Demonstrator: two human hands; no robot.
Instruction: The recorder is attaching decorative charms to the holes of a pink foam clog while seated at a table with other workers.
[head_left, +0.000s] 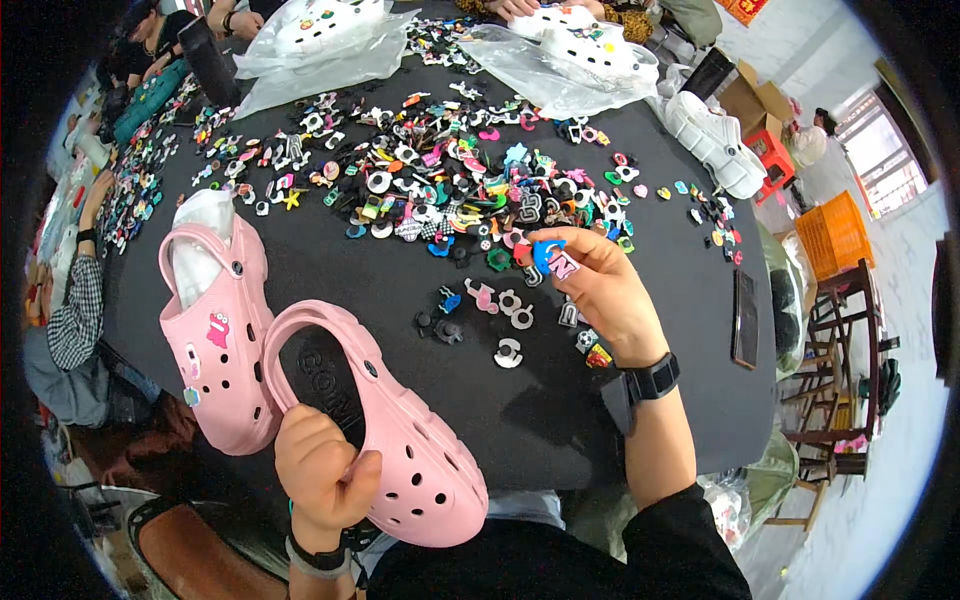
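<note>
My left hand (325,465) is closed around the side of a pink clog (425,470) whose holes are bare and whose toe points toward me. A second pink clog (225,340), with white stuffing inside and a few charms on its top, lies to its left. Over the table's middle, my right hand (600,285) pinches several small shoe charms: a blue charm (545,255), a pink letter-shaped charm (564,266) and a red one. Below those fingers lie loose charms (508,352) in white, grey, black and blue.
A large heap of mixed charms (430,180) spreads over the dark table. White clogs (600,50) on plastic bags stand at the back, near other people's hands. Another white clog (715,145) and a phone (744,318) sit on the right. An orange crate (835,235) stands beyond the table.
</note>
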